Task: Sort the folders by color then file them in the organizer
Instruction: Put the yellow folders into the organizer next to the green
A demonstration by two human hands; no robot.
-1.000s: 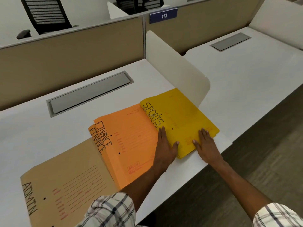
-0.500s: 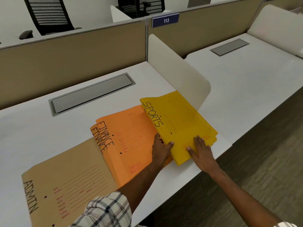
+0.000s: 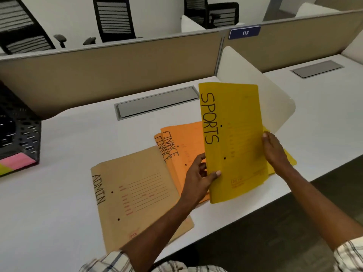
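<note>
**Yellow folder in both hands, organizer far to its left**

The yellow folder [image 3: 233,142], marked SPORTS, is held above the tabletop [image 3: 68,154] by both hands, tilted up with its front toward the person. Its long axis runs from near the person to away. The spine edge with the writing is on the left. The left hand [image 3: 198,175] pinches the lower part of this spine edge, thumb on the front, fingers behind. The right hand [image 3: 275,150] grips the opposite long edge near its middle. Its fingertips go behind the folder, so I cannot see them.

Under the right side of the yellow folder lies what seems to be a second yellow folder [image 3: 290,160], flat on the tabletop. Just left of the yellow folder are two orange folders [image 3: 182,140], both marked FINANCE, one over the other and a little shifted. Further left and nearer the person lies the brown folder [image 3: 137,195], marked ADMIN. The colours look grouped, so I judge that the filing begins now.

The organizer [image 3: 21,134], black mesh, stands well apart to the left of the yellow folder, cut by the picture edge. At its bottom lie a pink item [image 3: 17,159] and a green-yellow item [image 3: 5,170]. The rest of its content is hidden. The next move probably goes left, over the orange and brown folders, and the left hand is nearer to the organizer. Its opening is not visible, so I cannot tell how the folder must be turned.
</note>
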